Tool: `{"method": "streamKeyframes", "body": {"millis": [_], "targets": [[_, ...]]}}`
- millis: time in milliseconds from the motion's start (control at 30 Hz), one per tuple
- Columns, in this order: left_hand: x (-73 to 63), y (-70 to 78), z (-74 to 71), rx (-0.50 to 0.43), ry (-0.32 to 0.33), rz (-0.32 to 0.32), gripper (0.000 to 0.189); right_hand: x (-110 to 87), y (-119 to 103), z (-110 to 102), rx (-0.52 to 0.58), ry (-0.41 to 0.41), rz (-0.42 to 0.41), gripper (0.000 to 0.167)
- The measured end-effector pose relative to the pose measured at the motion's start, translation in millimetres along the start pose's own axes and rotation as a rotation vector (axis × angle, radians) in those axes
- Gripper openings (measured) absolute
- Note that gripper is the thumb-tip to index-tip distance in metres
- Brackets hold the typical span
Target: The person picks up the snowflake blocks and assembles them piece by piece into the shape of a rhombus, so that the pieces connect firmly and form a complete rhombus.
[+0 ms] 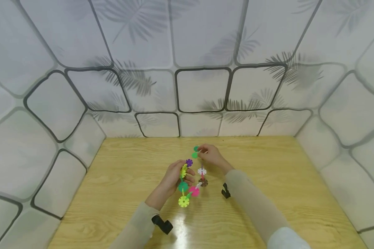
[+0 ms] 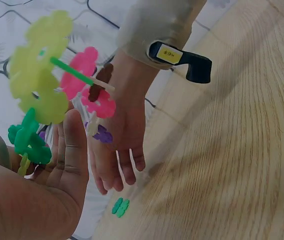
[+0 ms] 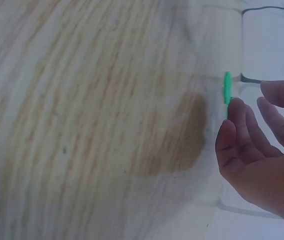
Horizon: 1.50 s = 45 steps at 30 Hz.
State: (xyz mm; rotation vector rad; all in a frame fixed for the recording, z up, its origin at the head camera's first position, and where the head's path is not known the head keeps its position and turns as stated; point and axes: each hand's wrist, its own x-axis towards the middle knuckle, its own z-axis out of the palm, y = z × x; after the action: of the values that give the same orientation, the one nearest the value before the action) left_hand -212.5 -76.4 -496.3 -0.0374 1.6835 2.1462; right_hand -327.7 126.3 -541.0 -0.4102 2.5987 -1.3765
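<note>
My left hand point(image 1: 173, 174) holds a chain of interlocking plastic snowflake discs point(image 1: 183, 201) in front of me. Its links are yellow, green, pink, brown, white and purple, and the chain curves round in an open loop. In the left wrist view, green and yellow discs point(image 2: 29, 137) sit between the thumb and the fingers. Farther back, my right hand point(image 1: 212, 156) reaches with loosely bent fingers towards two loose green discs point(image 1: 194, 155) on the table. The left wrist view shows a gap between its fingertips point(image 2: 117, 185) and those discs.
The wooden table point(image 1: 118, 193) ends at a pale curtain point(image 1: 202, 90) printed with leaves and dark outlines, which also runs along both sides. Black straps with mounts point(image 1: 162, 224) sit on both wrists over beige sleeves.
</note>
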Motion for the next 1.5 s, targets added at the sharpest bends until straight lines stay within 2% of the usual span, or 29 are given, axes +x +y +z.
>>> {"method": "streamKeyframes", "body": {"millis": [200,367,600,1167,1500], "targets": [[0.7,0.0,-0.3,-0.011,-0.002,-0.004,0.035,6.4,9.3,7.1,-0.049,-0.041,-0.014,0.033],[1.4,0.4,-0.3,-0.015,-0.001,0.008,0.031,10.1,11.0,10.7,-0.103,-0.039,-0.048,0.037],[0.9,1.1,0.9,-0.040,-0.007,0.021,0.030,12.4,13.6,15.4,-0.044,-0.053,0.015,0.045],[0.0,4.2,4.7,-0.070,-0.004,0.020,0.026,11.6,8.2,16.7,-0.217,-0.032,-0.017,0.045],[0.6,3.7,4.1,-0.059,0.000,0.027,0.027,11.3,6.6,18.3,-0.189,-0.024,0.015,0.042]]}}
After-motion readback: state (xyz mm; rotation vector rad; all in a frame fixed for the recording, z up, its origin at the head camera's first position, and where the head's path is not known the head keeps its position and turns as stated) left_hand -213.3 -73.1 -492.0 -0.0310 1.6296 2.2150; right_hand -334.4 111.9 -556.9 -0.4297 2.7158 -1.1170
